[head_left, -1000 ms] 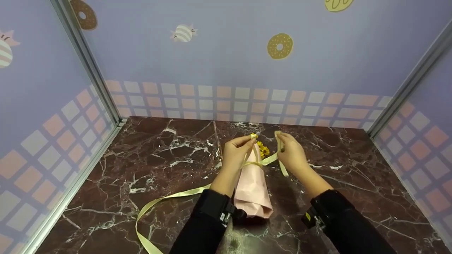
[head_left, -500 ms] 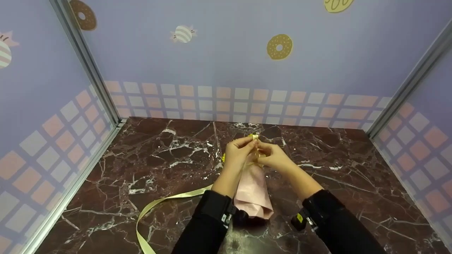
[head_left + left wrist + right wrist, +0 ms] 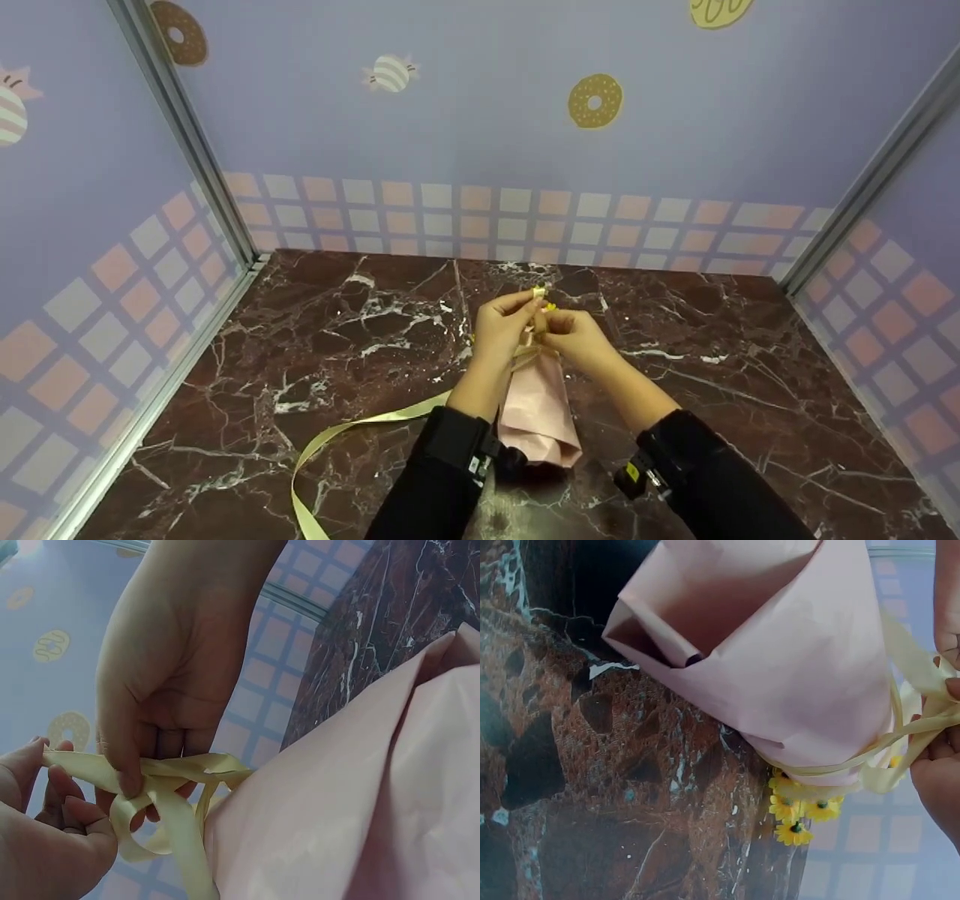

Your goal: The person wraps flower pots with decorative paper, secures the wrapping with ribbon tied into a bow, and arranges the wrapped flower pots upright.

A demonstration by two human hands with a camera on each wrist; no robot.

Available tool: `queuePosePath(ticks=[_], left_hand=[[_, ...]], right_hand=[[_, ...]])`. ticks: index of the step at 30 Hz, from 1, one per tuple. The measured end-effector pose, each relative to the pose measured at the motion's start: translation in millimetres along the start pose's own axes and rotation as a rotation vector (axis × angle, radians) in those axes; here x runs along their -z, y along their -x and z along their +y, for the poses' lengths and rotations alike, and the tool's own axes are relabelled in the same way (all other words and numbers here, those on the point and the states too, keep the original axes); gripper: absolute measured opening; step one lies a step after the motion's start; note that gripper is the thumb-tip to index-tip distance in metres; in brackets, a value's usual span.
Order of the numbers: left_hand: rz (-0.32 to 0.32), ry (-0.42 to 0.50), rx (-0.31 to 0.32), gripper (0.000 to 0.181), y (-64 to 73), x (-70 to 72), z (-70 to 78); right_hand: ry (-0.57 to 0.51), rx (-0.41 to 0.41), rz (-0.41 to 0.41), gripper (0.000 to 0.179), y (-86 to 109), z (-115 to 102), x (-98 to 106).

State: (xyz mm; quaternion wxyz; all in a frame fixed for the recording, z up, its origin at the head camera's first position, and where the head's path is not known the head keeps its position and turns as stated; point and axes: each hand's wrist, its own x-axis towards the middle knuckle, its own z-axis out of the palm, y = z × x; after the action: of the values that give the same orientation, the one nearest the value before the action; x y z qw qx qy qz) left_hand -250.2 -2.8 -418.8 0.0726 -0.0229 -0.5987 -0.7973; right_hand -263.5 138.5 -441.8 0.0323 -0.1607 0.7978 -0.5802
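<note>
A bouquet of yellow flowers (image 3: 799, 810), wrapped in pink paper (image 3: 538, 412), lies on the dark marbled table. Pale yellow ribbon (image 3: 180, 821) circles the narrow neck of the paper and forms loops there. My left hand (image 3: 496, 334) pinches a ribbon strand between thumb and fingers above the neck. Close beside it, my right hand (image 3: 583, 339) pinches the looped ribbon, its thumb pressing on the crossing in the left wrist view. Both hands hide most of the flowers in the head view.
A long tail of the ribbon (image 3: 337, 427) curls over the table (image 3: 225, 390) to the left and runs toward the near edge. A patterned back wall (image 3: 480, 127) and side walls enclose the table.
My right hand has moved left from beside the bouquet to its neck, bringing its ribbon strand against the left hand's. The left hand stays almost in place.
</note>
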Motion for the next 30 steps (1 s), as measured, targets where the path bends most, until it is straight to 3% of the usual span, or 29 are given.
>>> queuePosePath(ticks=[8,14,19,25,30], left_hand=[[-0.003,0.038,0.01,0.019,1.8,-1.8,-1.4],[-0.004,0.017,-0.004,0.018,2.0,-3.0,-2.2],[-0.001,0.007,0.028,0.019,2.5,-3.1,-2.5],[-0.001,0.0,0.04,0.019,2.9,-3.7,-3.3],[-0.004,0.017,0.044,0.019,3.0,-3.9,-5.3]], right_hand=[[-0.03,-0.047,-0.033,0.021,2.5,-4.8,4.2],[0.149,0.055,-0.018,0.012,6.0,-7.7,8.8],[0.172,-0.032,-0.025,0.014,7.9,-13.1,12.3],[0.118,-0.14,-0.006,0.02,9.3,-16.5,10.4],[0.139,-0.134,0.007,0.019,9.2,-14.5,8.2]])
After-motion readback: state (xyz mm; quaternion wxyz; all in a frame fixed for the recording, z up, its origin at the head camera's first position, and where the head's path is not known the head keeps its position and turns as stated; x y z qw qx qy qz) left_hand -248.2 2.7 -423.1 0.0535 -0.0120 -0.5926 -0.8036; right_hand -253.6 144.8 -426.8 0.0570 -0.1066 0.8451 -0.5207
